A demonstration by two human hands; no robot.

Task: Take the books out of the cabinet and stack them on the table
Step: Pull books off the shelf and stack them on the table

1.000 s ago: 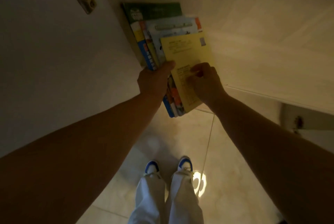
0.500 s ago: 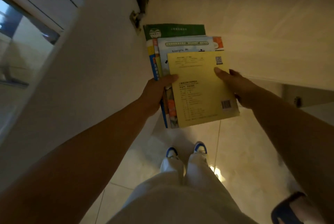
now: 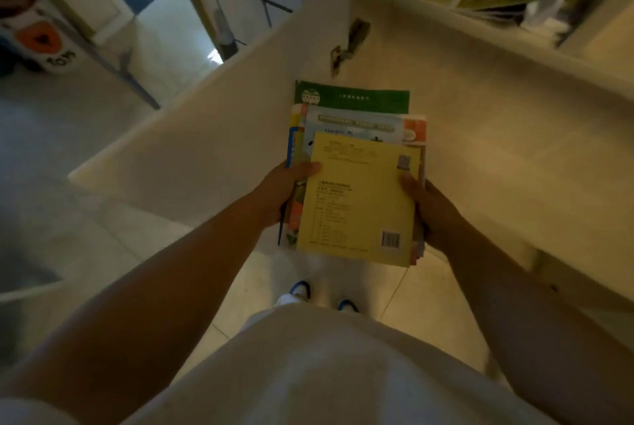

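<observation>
Two hands carry the book stack [image 3: 356, 184]: left hand [image 3: 281, 191] and right hand [image 3: 429, 212] grip opposite edges, thumbs on top. Keep it level; the yellow book [image 3: 356, 205] could slide.

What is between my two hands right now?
The stack of books, yellow book on top; left hand and right hand hold its sides, head view.

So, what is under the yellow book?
Under the yellow book lie more books: a pale blue one, then a green one. Their covers are mostly hidden.
</observation>
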